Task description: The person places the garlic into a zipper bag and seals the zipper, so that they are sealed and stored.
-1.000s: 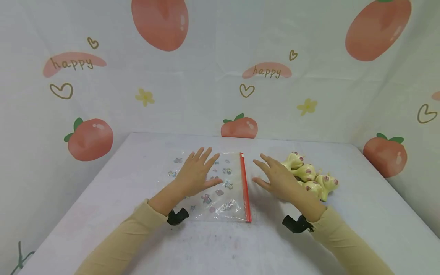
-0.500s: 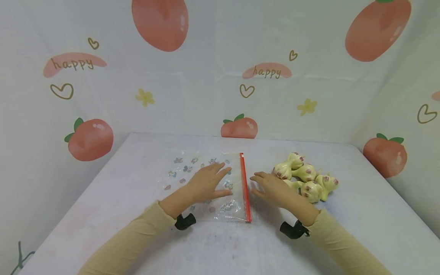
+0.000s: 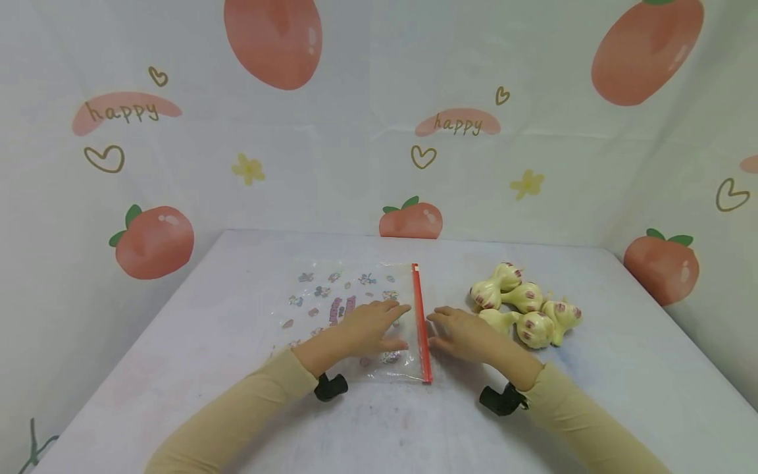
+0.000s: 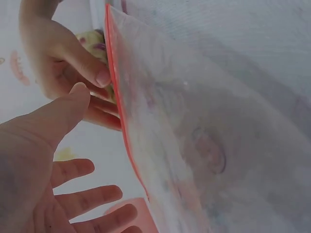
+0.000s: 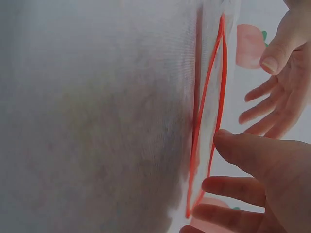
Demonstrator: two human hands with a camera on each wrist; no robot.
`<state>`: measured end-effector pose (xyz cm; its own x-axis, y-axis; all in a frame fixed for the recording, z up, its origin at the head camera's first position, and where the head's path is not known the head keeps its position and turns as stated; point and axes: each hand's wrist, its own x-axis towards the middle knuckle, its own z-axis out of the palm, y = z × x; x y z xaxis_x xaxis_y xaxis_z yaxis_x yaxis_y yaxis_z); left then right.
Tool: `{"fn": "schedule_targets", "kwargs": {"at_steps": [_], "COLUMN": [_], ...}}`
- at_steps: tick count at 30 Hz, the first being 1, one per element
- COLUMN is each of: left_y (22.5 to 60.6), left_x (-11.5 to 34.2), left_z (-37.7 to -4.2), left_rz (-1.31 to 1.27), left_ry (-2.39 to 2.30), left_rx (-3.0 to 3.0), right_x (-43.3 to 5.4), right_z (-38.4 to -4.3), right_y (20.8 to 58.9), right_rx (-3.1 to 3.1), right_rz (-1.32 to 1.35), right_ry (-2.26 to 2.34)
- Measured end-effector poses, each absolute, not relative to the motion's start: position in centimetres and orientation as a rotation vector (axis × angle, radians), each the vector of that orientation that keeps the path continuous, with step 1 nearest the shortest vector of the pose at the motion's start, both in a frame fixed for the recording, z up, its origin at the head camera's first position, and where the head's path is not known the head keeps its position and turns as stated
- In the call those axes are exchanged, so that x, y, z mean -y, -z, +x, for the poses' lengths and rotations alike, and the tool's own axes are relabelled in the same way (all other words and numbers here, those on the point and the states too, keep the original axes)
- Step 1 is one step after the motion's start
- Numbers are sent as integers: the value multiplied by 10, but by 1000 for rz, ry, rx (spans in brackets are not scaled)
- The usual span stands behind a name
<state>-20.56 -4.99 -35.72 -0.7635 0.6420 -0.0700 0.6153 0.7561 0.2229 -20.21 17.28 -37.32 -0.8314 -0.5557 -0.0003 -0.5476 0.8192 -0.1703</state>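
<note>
A clear zip bag [image 3: 314, 299] printed with small cartoon figures lies flat on the table, its red zip edge [image 3: 419, 296] facing right. Over the bag's right half hovers my left hand [image 3: 373, 329], fingers extended, holding nothing. My right hand [image 3: 462, 334] is just right of the red edge, fingers loosely bent and also holding nothing. In the right wrist view the red rim [image 5: 224, 73] looks slightly parted along its length. The right fingertips appear close to it there; whether they touch cannot be told. Several garlic bulbs [image 3: 535, 329] are heaped beyond the right hand.
The white table [image 3: 379, 428] runs back to a white cloth backdrop [image 3: 331, 178] printed with peaches and hearts. Black wrist devices [image 3: 502, 399] sit under both wrists. A green cord-like thing [image 3: 35, 444] shows at lower left.
My left hand has moved right and nearer over the bag, toward the red edge. My right hand has lowered and drawn nearer, uncovering more garlic. Bag and garlic stay in place.
</note>
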Motion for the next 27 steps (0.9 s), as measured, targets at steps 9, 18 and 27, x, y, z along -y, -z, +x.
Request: {"fn": "schedule_targets", "kwargs": {"at_steps": [9, 18, 27], "left_y": [366, 376, 377], "left_x": [43, 40, 39], "left_z": [-209, -214, -215], "left_rz": [989, 942, 983], "left_ry": [-235, -210, -244], "left_rx": [-2778, -2755, -2773], "right_x": [-171, -172, -171], "right_z": [-202, -202, -202], "right_y": [375, 378, 377], "right_rx": [-2901, -2866, -2854], "right_rz": [-925, -944, -994], "right_ry": [280, 326, 370]}}
